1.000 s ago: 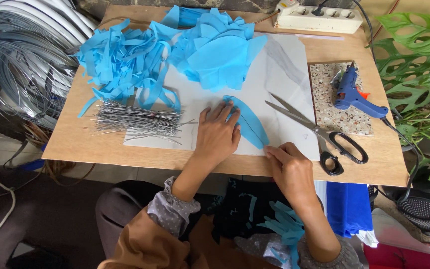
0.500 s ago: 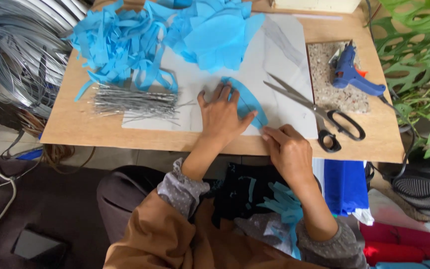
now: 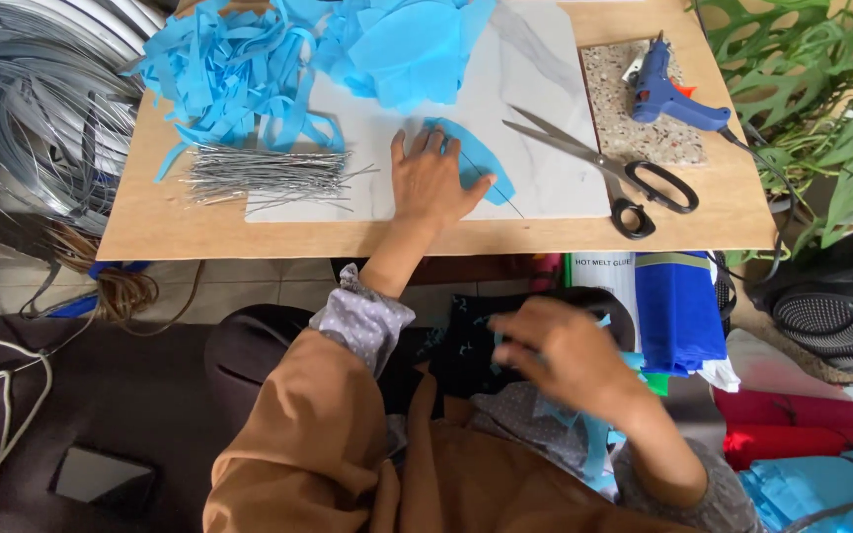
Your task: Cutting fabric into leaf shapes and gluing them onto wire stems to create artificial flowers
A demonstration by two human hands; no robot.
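The left hand (image 3: 433, 183) lay flat and spread on the surface (image 3: 160, 222), fingers open, pressing down a curved blue paper piece (image 3: 481, 163) whose free end stuck out just right of the fingertips. A bundle of thin wires (image 3: 264, 176) lay left of that hand, scissors (image 3: 609, 168) well to its right. The right hand (image 3: 560, 360) hovered over the lap, blurred; its grip could not be told.
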